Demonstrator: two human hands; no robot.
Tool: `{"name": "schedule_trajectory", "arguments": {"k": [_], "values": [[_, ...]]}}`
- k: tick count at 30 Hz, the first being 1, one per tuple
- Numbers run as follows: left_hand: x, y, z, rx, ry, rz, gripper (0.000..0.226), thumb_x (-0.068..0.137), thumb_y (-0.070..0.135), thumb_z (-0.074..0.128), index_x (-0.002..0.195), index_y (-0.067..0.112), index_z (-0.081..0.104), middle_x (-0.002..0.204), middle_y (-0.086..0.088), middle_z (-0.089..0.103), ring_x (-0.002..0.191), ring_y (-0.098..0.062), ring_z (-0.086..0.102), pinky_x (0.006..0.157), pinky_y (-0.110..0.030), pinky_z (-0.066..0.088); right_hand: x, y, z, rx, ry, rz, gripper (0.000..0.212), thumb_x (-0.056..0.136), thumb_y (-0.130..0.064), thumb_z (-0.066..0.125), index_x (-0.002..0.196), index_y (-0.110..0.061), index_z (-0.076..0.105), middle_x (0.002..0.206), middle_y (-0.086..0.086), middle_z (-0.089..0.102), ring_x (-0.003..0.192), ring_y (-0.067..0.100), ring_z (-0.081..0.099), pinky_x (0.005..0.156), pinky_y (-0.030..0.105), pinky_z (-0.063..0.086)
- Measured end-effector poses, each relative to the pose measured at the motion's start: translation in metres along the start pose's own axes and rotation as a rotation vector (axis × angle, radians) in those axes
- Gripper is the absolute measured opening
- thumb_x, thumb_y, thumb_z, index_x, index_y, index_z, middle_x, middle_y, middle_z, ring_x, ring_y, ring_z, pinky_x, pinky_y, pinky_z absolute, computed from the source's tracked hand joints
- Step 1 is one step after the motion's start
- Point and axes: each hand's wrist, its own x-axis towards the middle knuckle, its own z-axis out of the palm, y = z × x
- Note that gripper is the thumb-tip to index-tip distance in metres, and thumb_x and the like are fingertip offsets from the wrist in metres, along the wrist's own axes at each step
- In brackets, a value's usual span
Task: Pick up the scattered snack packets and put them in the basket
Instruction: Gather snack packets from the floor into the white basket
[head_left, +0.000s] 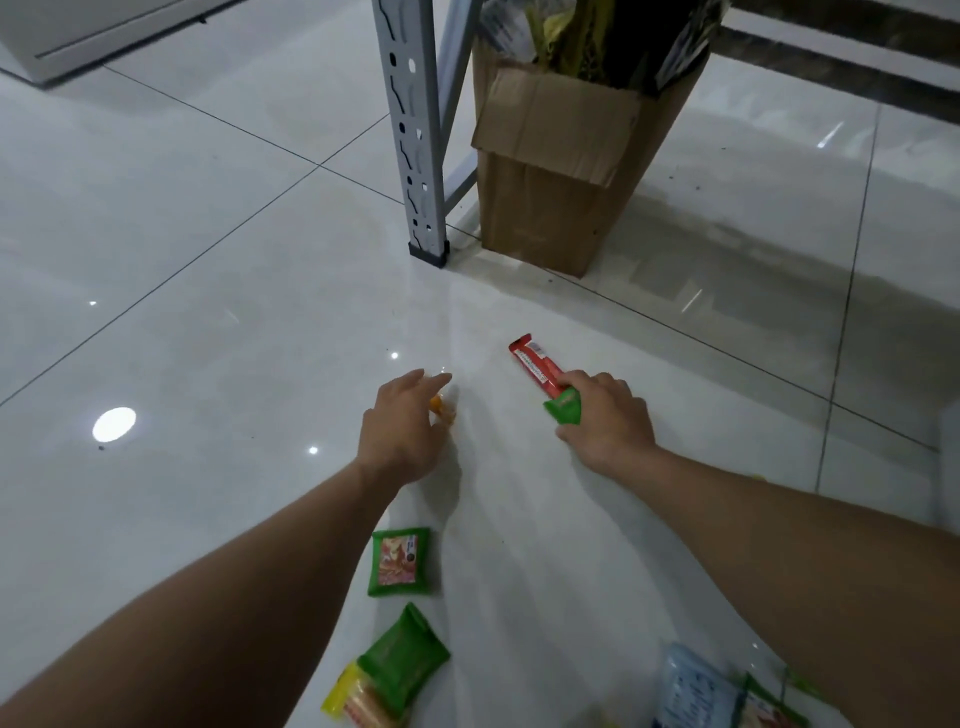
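Observation:
My right hand (605, 421) is shut on a small green packet (563, 408) and its fingertips also rest on the near end of a long red packet (537, 366) lying on the floor. My left hand (402, 428) curls over a small orange packet (444, 408) on the tiles; whether it grips the packet is unclear. Nearer me lie a green packet with a red picture (399, 561), another green packet (402, 657) partly over a yellow one (353, 701), and a pale blue packet (693, 688) beside a green one (769, 706). No basket is in view.
Glossy white floor tiles (208, 312) spread all around. A grey metal shelf post (415, 130) stands ahead, with an open cardboard box (561, 171) full of bags right behind it. A white cabinet edge (78, 36) sits at the far left.

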Motion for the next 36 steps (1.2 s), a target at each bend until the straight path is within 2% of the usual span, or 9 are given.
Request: {"name": "schedule_trajectory", "arguments": {"k": [4,9,13,17,21,23,26,30,36], "values": [[-0.007,0.0,0.005,0.144,0.055,0.048,0.028,0.09,0.016,0.056,0.114,0.028,0.062,0.123,-0.001,0.052,0.117,-0.025,0.042,0.09,-0.037,0.04,-0.003,-0.005,0.003,0.104,0.023,0.077,0.046,0.08,-0.019,0.07,0.119,-0.023,0.047,0.115,0.007,0.056,0.106,0.027,0.051,0.081,0.032,0.041],[-0.018,0.003,0.008,0.254,0.072,0.009,0.02,0.094,0.027,0.054,0.114,0.023,0.06,0.105,-0.001,0.057,0.105,-0.022,0.045,0.079,-0.032,0.036,-0.012,-0.012,0.006,0.186,-0.021,0.169,0.043,0.077,-0.013,0.071,0.113,-0.015,0.048,0.11,0.007,0.058,0.099,0.027,0.056,0.075,0.029,0.042],[-0.027,0.011,0.007,0.123,0.096,-0.029,0.021,0.093,0.027,0.057,0.112,0.019,0.062,0.105,-0.005,0.06,0.104,-0.024,0.048,0.081,-0.036,0.045,-0.023,-0.013,0.004,0.371,-0.073,0.248,0.022,0.071,-0.011,0.074,0.089,-0.012,0.061,0.091,0.008,0.064,0.08,0.024,0.061,0.064,0.027,0.047],[-0.033,0.029,0.006,-0.034,0.144,-0.058,0.019,0.091,0.026,0.061,0.108,0.017,0.064,0.1,-0.005,0.064,0.095,-0.026,0.056,0.078,-0.044,0.052,-0.04,-0.004,-0.009,0.694,-0.042,0.374,0.025,0.07,-0.011,0.082,0.088,-0.012,0.066,0.09,0.009,0.068,0.077,0.024,0.07,0.065,0.031,0.058],[-0.041,0.062,0.004,-0.166,0.129,-0.078,0.013,0.089,0.029,0.065,0.098,0.02,0.064,0.083,0.004,0.061,0.082,-0.022,0.06,0.069,-0.031,0.046,-0.057,0.017,-0.028,0.861,-0.02,0.45,0.027,0.067,-0.013,0.086,0.083,-0.017,0.064,0.092,0.006,0.069,0.08,0.02,0.067,0.069,0.028,0.055],[-0.046,0.083,0.006,-0.185,0.118,-0.054,0.008,0.089,0.025,0.066,0.095,0.021,0.063,0.074,0.011,0.056,0.074,-0.015,0.057,0.063,-0.027,0.041,-0.067,0.03,-0.042,0.953,0.0,0.491,0.029,0.064,-0.011,0.088,0.08,-0.016,0.065,0.094,0.008,0.071,0.084,0.023,0.069,0.08,0.036,0.058],[-0.055,0.119,0.01,-0.186,0.114,-0.004,0.008,0.089,0.015,0.065,0.094,0.021,0.062,0.069,0.018,0.051,0.063,-0.001,0.05,0.053,-0.02,0.036,-0.087,0.052,-0.071,1.026,0.06,0.519,0.031,0.064,-0.009,0.088,0.077,-0.017,0.061,0.092,0.009,0.071,0.085,0.025,0.069,0.084,0.042,0.057],[-0.072,0.179,0.018,-0.169,0.108,0.089,0.006,0.09,0.017,0.065,0.093,0.019,0.061,0.084,0.006,0.058,0.072,-0.01,0.052,0.062,-0.024,0.04,-0.116,0.094,-0.116,1.064,0.173,0.529,0.031,0.066,-0.007,0.086,0.079,-0.013,0.06,0.092,0.01,0.07,0.085,0.025,0.069,0.085,0.042,0.057],[-0.098,0.277,0.03,-0.152,0.092,0.207,0.006,0.088,0.021,0.067,0.09,0.02,0.062,0.084,0.004,0.061,0.08,-0.016,0.057,0.072,-0.031,0.048,-0.158,0.172,-0.173,1.115,0.328,0.566,0.044,0.062,-0.007,0.088,0.1,-0.004,0.066,0.099,0.012,0.07,0.087,0.025,0.069,0.083,0.042,0.058]]}}
